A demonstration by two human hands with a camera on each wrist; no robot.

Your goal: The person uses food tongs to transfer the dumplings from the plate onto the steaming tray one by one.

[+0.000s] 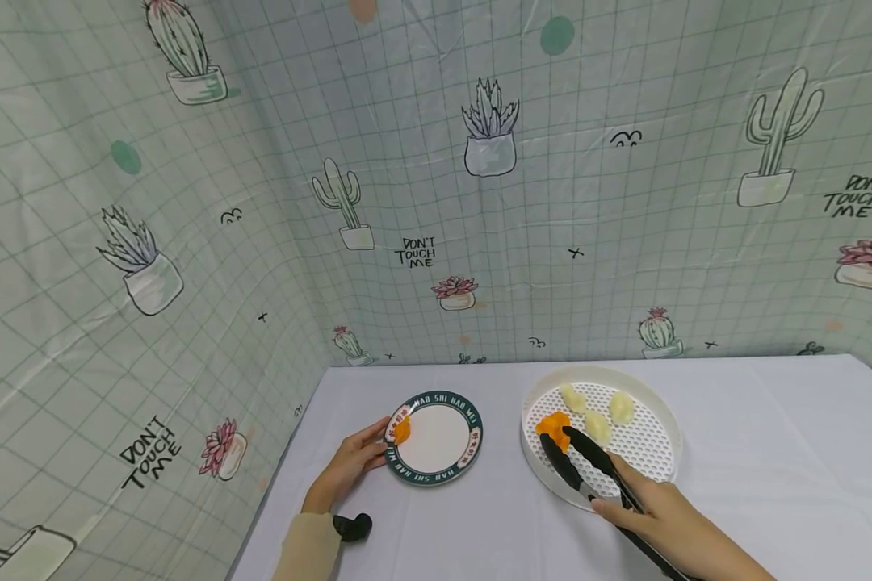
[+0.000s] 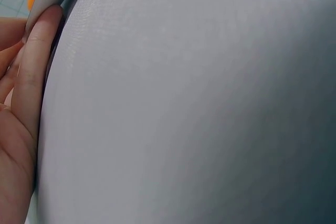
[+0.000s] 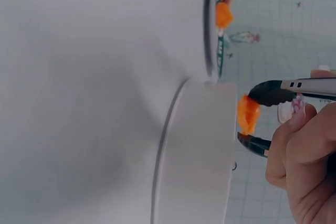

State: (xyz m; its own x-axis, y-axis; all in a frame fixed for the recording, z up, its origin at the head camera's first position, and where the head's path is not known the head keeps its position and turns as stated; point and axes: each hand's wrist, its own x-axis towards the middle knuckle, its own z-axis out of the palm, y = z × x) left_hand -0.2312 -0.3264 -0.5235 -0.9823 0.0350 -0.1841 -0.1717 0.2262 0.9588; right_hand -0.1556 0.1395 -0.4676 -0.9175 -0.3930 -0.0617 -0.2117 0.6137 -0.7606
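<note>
The right hand (image 1: 657, 504) holds a pair of black tongs (image 1: 590, 449), with the fingers curled around the handles. Between the tips of the tongs is the first orange piece (image 1: 552, 424), at the left side of a round white tray (image 1: 647, 452) with many small holes. In the right wrist view, one tip touches this piece and the other is very near to it; whether the piece rests on the tray or is a little lifted, I cannot tell. Three pale yellow pieces (image 1: 621, 407) lie on the same tray, behind the tips and to the right of them.

The left hand (image 1: 345, 464) pinches the left edge of a small plate (image 1: 439, 440), which has a white middle and a dark green rim with letters. The second orange piece (image 1: 403, 430) lies on this plate, at its left part, close to the fingers. The plate stands to the left of the tray, and the two are apart, both upon a white counter (image 1: 494, 524). A beige sleeve (image 1: 308, 549) covers the left forearm. Behind the counter hangs a pale checked cloth (image 1: 574, 202) with drawings of cactus in pots
</note>
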